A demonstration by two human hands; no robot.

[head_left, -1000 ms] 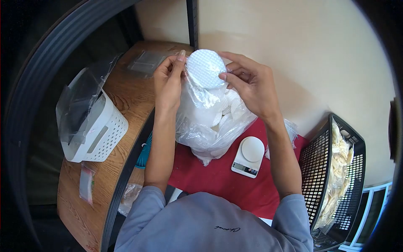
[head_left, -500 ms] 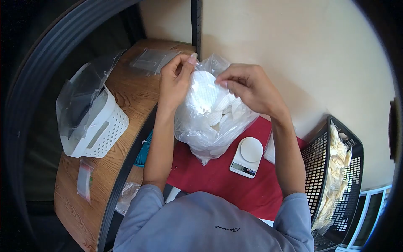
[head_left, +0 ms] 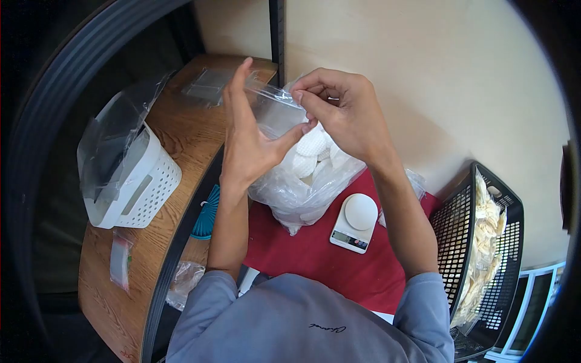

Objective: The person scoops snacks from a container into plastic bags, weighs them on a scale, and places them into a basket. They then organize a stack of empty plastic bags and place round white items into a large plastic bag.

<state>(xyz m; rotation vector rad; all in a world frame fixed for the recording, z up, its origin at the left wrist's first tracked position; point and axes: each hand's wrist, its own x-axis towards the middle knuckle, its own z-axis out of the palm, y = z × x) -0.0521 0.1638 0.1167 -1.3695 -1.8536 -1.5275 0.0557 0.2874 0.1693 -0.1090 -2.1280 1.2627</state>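
Note:
My right hand (head_left: 345,112) pinches the upper edge of a small clear plastic bag (head_left: 272,111). My left hand (head_left: 251,136) is spread wide beside that bag, its thumb reaching towards the right fingers and its other fingers pointing up. Beneath both hands stands a large clear bag (head_left: 293,196) full of white textured round pads (head_left: 313,145). It rests on a red cloth (head_left: 321,266). To its right lies a white digital scale (head_left: 352,224) with a round top.
A white perforated basket (head_left: 151,187) holding clear plastic sheets stands on the wooden shelf (head_left: 200,130) at left. Small packets (head_left: 120,260) and a teal object (head_left: 207,215) lie nearby. At right, a black crate (head_left: 511,242) holds pale bagged items (head_left: 482,242).
My left hand has opened from its pinch and moved slightly left and down. My right hand has moved up and left, and the small clear bag now spans between the hands.

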